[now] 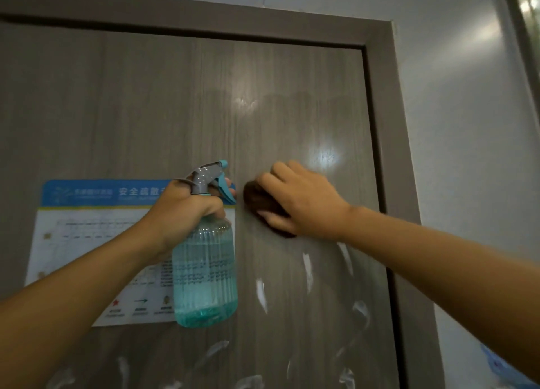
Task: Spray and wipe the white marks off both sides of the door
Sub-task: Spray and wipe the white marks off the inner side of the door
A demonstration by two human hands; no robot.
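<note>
The biggest risk, I judge, is my cloth [264,210] smearing the wet white marks [306,267] below my fingers instead of lifting them, or spray reaching the paper notice [87,242] behind my left hand [187,213]. My right hand [304,201] lies across the door [175,96], arm stretched forward, fingers curled over the dark cloth, pressing it to the wood. My left hand grips the neck of the spray bottle [204,271], a finger on the trigger, bottle hanging beside the cloth.
</note>
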